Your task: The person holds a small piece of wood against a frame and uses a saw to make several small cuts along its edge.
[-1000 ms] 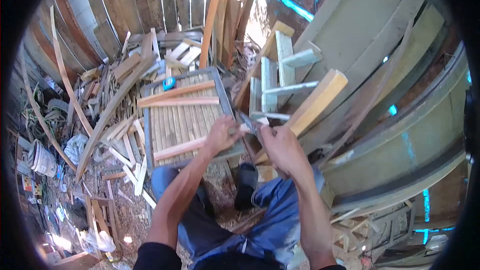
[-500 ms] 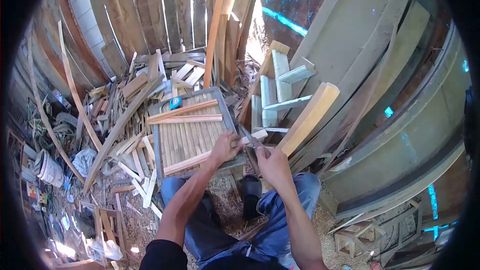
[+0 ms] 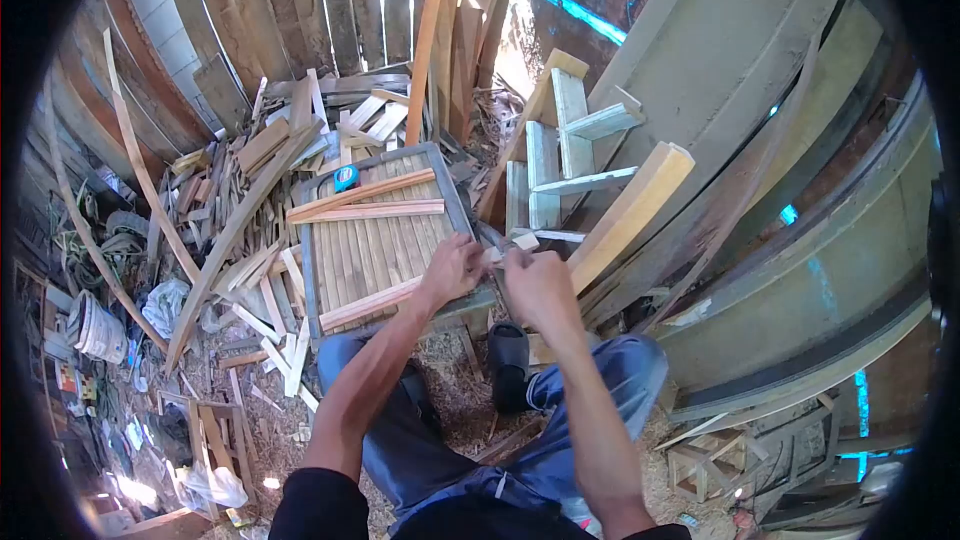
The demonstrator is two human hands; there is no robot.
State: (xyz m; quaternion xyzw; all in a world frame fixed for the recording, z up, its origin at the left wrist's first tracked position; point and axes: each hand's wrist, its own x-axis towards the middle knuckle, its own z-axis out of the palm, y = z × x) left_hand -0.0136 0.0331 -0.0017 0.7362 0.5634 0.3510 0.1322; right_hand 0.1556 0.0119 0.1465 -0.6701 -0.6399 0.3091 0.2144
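Observation:
My left hand (image 3: 455, 267) is closed around a pale wooden strip (image 3: 372, 304), which slants across the slatted wooden panel (image 3: 380, 245). The strip's light end (image 3: 526, 240) shows beyond the fingers, beside my right hand (image 3: 538, 288). That hand is closed on what looks like a knife (image 3: 490, 234); its dark, narrow blade points up and left, and the handle is hidden in my fingers. On the panel, above my left hand, lie two reddish wooden strips (image 3: 375, 211) and a blue tape measure (image 3: 346, 178).
Scrap wood (image 3: 255, 155) is heaped left of the panel. At the right stand a thick wooden post (image 3: 635, 215), a pale stepped wooden frame (image 3: 575, 155) and a large curved panel (image 3: 800, 330). A white bucket (image 3: 98, 330) lies at far left.
My right hand has turned and moved slightly up, closer to my left hand. The blade shows less than before. The left hand keeps its hold on the strip, and the view has shifted slightly.

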